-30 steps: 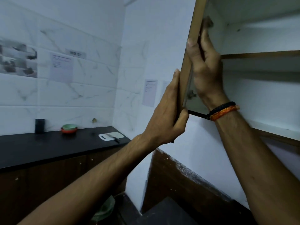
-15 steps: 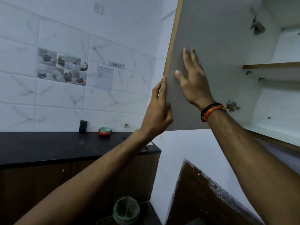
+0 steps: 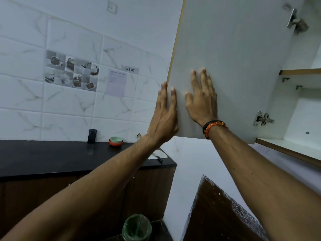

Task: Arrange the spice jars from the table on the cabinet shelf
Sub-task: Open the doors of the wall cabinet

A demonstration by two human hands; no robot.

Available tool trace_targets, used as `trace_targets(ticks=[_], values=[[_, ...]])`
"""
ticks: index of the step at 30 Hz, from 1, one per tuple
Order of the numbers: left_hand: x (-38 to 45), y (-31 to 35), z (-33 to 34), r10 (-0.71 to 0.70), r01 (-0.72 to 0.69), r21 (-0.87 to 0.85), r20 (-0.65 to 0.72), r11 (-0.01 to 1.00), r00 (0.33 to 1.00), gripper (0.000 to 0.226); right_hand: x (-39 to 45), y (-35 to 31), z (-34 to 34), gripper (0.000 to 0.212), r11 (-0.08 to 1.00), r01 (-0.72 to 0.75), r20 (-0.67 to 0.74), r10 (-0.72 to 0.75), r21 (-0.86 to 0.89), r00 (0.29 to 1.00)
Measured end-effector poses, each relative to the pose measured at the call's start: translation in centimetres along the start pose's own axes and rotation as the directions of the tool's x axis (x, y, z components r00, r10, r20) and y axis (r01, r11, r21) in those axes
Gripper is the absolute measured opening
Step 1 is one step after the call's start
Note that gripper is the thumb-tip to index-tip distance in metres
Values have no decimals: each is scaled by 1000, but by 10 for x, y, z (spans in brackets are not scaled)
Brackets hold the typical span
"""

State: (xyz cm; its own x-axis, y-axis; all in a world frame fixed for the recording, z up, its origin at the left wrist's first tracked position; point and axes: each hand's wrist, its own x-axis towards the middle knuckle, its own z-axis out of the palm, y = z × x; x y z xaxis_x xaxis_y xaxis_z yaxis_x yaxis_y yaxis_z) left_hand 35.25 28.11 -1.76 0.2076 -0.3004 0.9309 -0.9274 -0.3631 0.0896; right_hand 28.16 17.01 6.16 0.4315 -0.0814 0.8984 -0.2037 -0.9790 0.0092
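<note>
The wall cabinet's door [image 3: 225, 58] is swung wide, its pale inner face towards me. My left hand [image 3: 165, 115] lies flat at the door's outer edge, fingers straight. My right hand [image 3: 202, 100], with a black and orange wristband, presses flat on the inner face beside it. Neither hand holds anything. The cabinet's inside shows at the right: an upper shelf [image 3: 300, 72] and the bottom shelf [image 3: 286, 148], both bare where visible. No spice jars are in view.
A black counter [image 3: 52, 157] runs along the tiled wall, with a dark phone [image 3: 92, 135], stacked small bowls [image 3: 116, 141] and a white board with a knife [image 3: 159, 156]. A green-lined bin [image 3: 137, 227] stands on the floor below. Door hinges [image 3: 262, 119] sit at the right.
The door has swung from edge-on to fully wide. Both hands let go of its edge and now rest flat on it. My view has turned left.
</note>
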Motion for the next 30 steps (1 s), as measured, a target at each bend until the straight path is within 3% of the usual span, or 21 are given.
trace_targets(ticks=[4, 12, 17, 25, 30], values=[[-1, -4, 10, 7, -5, 134, -10, 991, 1000, 78, -2, 10, 3, 71, 999, 34, 10, -33, -31, 999], [-2, 11, 3, 1, 5, 107, -54, 994, 999, 83, -4, 27, -17, 75, 993, 104, 108, -97, -59, 989], [1, 49, 4, 134, -121, 159, -71, 980, 988, 88, -18, 54, -44, 68, 979, 99, 160, -70, -180, 985], [-4, 157, 35, 322, -300, -184, 103, 936, 941, 80, -76, 140, -147, 63, 882, 21, 220, 94, -470, 971], [-2, 225, 49, 366, -282, -437, 118, 854, 923, 78, -119, 181, -229, 64, 773, -41, 218, 229, -633, 949]])
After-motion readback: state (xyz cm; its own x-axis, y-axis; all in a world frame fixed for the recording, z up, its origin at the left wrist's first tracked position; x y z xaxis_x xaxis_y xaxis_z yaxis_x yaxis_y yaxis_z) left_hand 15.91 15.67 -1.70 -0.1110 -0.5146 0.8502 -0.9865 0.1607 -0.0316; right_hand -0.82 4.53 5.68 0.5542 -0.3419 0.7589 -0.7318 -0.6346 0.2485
